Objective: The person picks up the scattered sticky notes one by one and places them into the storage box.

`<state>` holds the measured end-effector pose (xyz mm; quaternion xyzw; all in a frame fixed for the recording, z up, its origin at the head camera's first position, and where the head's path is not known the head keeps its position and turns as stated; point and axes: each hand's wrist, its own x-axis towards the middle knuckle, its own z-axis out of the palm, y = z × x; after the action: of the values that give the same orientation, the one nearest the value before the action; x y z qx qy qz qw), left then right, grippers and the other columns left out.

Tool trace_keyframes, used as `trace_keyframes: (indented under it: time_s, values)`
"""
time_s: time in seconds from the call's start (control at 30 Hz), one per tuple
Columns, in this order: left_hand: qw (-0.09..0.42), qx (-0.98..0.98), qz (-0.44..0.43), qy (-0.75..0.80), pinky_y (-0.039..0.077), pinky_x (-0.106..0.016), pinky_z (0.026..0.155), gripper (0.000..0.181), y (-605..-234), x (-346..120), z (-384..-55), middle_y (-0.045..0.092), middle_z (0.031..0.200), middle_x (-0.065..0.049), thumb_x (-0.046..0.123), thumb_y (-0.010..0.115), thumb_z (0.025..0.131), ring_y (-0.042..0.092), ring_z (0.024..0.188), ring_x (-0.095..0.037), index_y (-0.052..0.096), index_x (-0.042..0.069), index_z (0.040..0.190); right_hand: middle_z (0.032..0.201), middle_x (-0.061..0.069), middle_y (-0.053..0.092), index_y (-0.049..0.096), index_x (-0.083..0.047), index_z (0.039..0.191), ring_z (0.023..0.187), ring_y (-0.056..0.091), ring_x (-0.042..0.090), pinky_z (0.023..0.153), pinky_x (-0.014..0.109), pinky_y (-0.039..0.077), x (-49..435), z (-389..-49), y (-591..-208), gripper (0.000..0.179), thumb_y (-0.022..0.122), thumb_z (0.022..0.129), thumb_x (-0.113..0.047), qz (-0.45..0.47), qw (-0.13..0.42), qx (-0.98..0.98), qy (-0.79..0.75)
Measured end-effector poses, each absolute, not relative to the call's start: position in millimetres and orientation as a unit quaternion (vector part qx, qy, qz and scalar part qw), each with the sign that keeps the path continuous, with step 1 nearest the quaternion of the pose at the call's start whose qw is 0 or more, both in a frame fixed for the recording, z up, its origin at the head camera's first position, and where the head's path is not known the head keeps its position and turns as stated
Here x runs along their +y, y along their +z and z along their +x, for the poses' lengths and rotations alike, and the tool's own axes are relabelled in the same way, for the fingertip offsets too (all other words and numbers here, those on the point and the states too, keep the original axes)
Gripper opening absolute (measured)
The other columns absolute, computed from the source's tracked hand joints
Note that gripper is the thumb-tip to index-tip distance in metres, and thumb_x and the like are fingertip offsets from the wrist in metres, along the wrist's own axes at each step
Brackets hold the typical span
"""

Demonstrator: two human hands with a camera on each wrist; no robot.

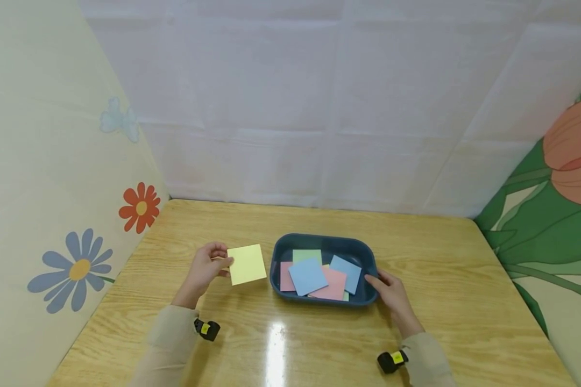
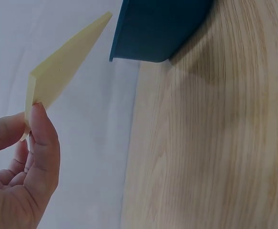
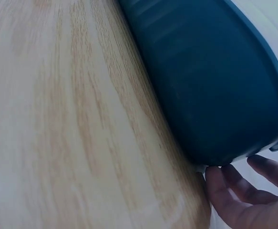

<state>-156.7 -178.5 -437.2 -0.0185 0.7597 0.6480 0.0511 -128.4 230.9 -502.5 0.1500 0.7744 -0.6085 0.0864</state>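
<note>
My left hand (image 1: 208,267) pinches a yellow sticky note pad (image 1: 248,264) by its left edge, thumb on top. In the left wrist view the pad (image 2: 60,69) shows its thickness and is raised above the table, left of the tub wall (image 2: 153,31). A dark blue plastic tub (image 1: 319,239) holds several sticky note pads: a blue pad (image 1: 308,277) overlaps a pink pad (image 1: 333,283), with another blue pad (image 1: 346,273) and a green pad (image 1: 307,255) around them. My right hand (image 1: 391,290) holds the tub's right end, thumb over the rim and fingers (image 3: 243,183) against the outer wall.
The tub stands on a wood-grain table (image 1: 319,344). A white cloth (image 1: 310,107) hangs behind the table, with flower-printed cloths at the left (image 1: 29,188) and right (image 1: 561,215). Each wrist wears a small black camera (image 1: 207,329).
</note>
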Motion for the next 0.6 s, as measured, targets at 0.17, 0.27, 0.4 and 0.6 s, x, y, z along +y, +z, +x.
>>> trace_keyframes:
  time_s: [0.17, 0.27, 0.4, 0.6]
  values:
    - [0.058, 0.752, -0.01, 0.656, 0.053, -0.027, 0.052, 0.026, -438, -170, -159, 0.046, 0.083, -0.007, -0.01, 0.055, 0.084, 0.05, 0.061, -0.012, 0.043, -0.013, 0.107, 0.136, 0.022, 0.038, 0.038, 0.0, 0.137, 0.12, 0.038, 0.03, 0.102, 0.045, 0.033, 231, -129, -502, 0.058, 0.055, 0.09, -0.029, 0.151, 0.088, 0.774, -0.608]
    - [0.064, 0.752, -0.002, 0.656, 0.053, -0.028, 0.052, 0.027, -440, -164, -161, 0.046, 0.083, -0.008, -0.01, 0.055, 0.084, 0.051, 0.063, -0.013, 0.042, -0.013, 0.107, 0.137, 0.022, 0.038, 0.038, 0.0, 0.137, 0.12, 0.038, 0.031, 0.102, 0.045, 0.033, 231, -129, -501, 0.058, 0.055, 0.091, -0.03, 0.15, 0.089, 0.773, -0.61]
    - [0.068, 0.75, -0.003, 0.658, 0.053, -0.029, 0.052, 0.027, -444, -157, -163, 0.047, 0.083, -0.008, -0.01, 0.056, 0.083, 0.052, 0.064, -0.014, 0.044, -0.012, 0.106, 0.137, 0.021, 0.038, 0.038, 0.0, 0.137, 0.12, 0.039, 0.03, 0.101, 0.044, 0.034, 232, -128, -501, 0.057, 0.055, 0.091, -0.029, 0.148, 0.087, 0.774, -0.61]
    - [0.071, 0.746, 0.0, 0.662, 0.053, -0.028, 0.051, 0.028, -445, -148, -165, 0.047, 0.083, -0.008, -0.012, 0.056, 0.081, 0.052, 0.064, -0.013, 0.044, -0.014, 0.106, 0.136, 0.021, 0.039, 0.038, 0.0, 0.137, 0.118, 0.039, 0.03, 0.1, 0.044, 0.034, 232, -127, -502, 0.057, 0.055, 0.091, -0.029, 0.149, 0.088, 0.776, -0.607]
